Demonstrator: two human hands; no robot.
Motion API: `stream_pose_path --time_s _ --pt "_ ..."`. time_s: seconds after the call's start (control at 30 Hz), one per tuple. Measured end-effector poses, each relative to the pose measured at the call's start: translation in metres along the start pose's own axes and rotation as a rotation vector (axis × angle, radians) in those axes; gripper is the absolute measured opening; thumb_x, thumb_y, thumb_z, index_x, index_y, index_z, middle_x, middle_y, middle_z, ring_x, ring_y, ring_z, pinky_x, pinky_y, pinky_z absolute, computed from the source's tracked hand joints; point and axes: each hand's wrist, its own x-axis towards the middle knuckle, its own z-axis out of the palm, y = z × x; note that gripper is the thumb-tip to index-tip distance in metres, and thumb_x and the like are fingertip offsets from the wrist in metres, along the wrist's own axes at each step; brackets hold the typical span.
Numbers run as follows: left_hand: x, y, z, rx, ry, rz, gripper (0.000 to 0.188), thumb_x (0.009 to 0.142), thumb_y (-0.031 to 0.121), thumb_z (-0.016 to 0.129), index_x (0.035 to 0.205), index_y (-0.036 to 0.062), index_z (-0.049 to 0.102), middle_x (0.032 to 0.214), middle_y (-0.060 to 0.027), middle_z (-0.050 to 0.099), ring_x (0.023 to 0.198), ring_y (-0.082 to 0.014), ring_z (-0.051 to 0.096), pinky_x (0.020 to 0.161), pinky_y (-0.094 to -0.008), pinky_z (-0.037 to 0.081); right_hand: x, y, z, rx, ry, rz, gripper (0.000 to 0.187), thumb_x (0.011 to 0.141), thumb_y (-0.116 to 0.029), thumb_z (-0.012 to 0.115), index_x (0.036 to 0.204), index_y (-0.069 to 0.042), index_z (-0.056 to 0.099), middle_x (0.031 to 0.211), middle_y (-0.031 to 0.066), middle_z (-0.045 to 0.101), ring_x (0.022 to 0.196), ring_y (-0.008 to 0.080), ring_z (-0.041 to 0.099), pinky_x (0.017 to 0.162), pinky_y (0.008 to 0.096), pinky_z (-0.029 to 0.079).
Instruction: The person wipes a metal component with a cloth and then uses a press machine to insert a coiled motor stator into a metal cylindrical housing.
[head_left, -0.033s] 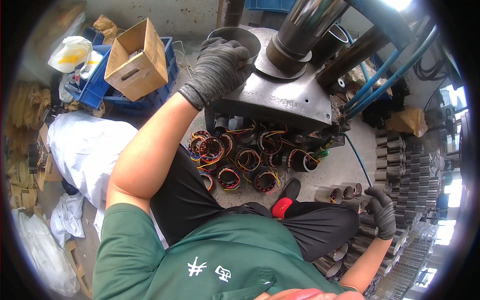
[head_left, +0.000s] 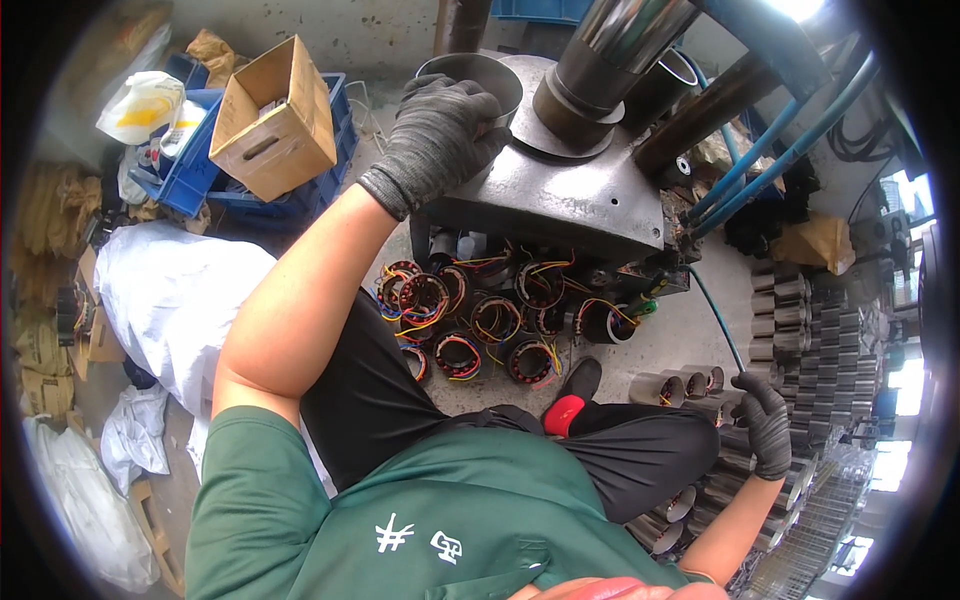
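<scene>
Nothing looks moved since earlier; our grey-gloved left hand (head_left: 440, 130) grips a dark hollow metal cylinder (head_left: 475, 70), which slippage could topple; our grey-gloved right hand (head_left: 765, 428): cannot tell.

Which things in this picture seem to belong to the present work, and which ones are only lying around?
Probably in the work:
open-topped metal cylinder, touched by the left gloved hand
hydraulic press
wire-wound stators
stacked metal cylinders at right

Probably just lying about:
cardboard box
blue plastic crate
large white sack
</scene>
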Motion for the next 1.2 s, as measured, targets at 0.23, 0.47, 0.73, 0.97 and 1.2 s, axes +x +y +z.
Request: stream_pose_path --time_s 0.23,0.47,0.73,0.97,1.2 --pt "0.001 0.001 -0.001 -0.011 -0.008 -0.004 0.021 0.089 0.033 0.073 0.097 0.0135 0.075 0.099 -0.0087 0.070 0.102 -0.0341 0.063 0.098 -0.0500 0.044 0.001 -0.003 -0.002 -0.096 -0.124 0.121 0.027 0.096 -0.012 0.057 0.117 -0.003 0.072 0.093 0.0047 0.072 0.063 0.0101 0.060 0.057 0.0282 0.050" --pt "0.001 0.001 -0.001 -0.019 -0.006 0.018 0.021 0.088 0.034 0.073 0.095 0.0134 0.074 0.097 -0.0090 0.069 0.100 -0.0345 0.063 0.099 -0.0499 0.044 0.005 0.018 -0.003 -0.298 -0.222 -0.056 0.030 0.097 -0.012 0.057 0.122 -0.002 0.070 0.100 0.0059 0.074 0.067 0.0094 0.060 0.059 0.0265 0.050" --pt "-0.002 -0.001 -0.001 -0.020 0.012 0.008 0.021 0.088 0.033 0.074 0.097 0.0139 0.074 0.099 -0.0082 0.069 0.102 -0.0347 0.063 0.100 -0.0503 0.043 0.016 0.014 -0.019 -0.127 0.024 -0.094 0.028 0.099 -0.015 0.061 0.123 -0.002 0.068 0.101 0.0048 0.071 0.074 0.0101 0.062 0.062 0.0275 0.050" --pt "-0.001 0.030 -0.005 -0.066 0.272 0.092 0.041 0.080 0.022 0.079 0.120 0.0149 0.069 0.124 -0.0110 0.065 0.119 -0.0361 0.059 0.105 -0.0504 0.045 0.094 -0.011 -0.081 -0.843 0.814 -0.716 0.020 0.101 -0.001 0.056 0.119 -0.001 0.065 0.120 0.0151 0.068 0.106 0.0298 0.069 0.090 0.0380 0.056" --pt "0.023 0.094 0.056 -0.503 0.109 0.072 0.038 0.084 0.014 0.079 0.119 0.0078 0.065 0.120 -0.0139 0.066 0.116 -0.0326 0.061 0.102 -0.0424 0.046 0.189 -0.073 -0.146 -1.084 0.867 -0.860 0.022 0.099 -0.005 0.053 0.118 -0.009 0.063 0.117 0.0121 0.066 0.104 0.0321 0.068 0.085 0.0379 0.056"
